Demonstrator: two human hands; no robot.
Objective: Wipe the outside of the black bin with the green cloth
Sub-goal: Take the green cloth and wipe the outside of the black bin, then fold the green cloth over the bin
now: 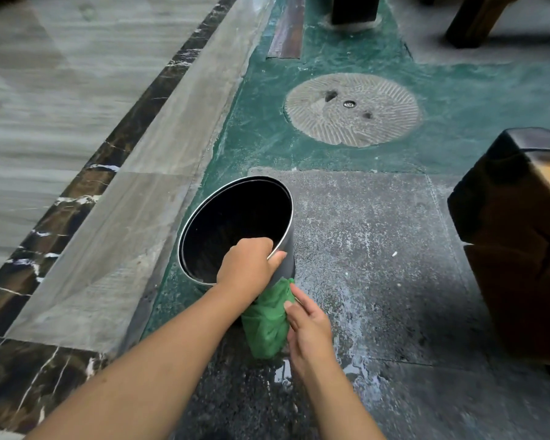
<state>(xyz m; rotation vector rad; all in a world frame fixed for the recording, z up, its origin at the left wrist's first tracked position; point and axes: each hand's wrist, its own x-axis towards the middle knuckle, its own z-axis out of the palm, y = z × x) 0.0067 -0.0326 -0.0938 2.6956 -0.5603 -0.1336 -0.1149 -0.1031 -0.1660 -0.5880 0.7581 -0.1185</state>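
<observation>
Black bin (pixel 235 223) on wet stone floor (pixel 378 249), tipped toward person. Left hand (pixel 246 268) clamped on near rim, steadying. Right hand (pixel 308 325) presses green cloth (pixel 265 322) flat against near outer wall — best long overlapping strokes, turning bin by rim.

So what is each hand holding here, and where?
Left hand has its grip on the black bin at its near rim; right hand presses the green cloth against the bin's outside.
</observation>
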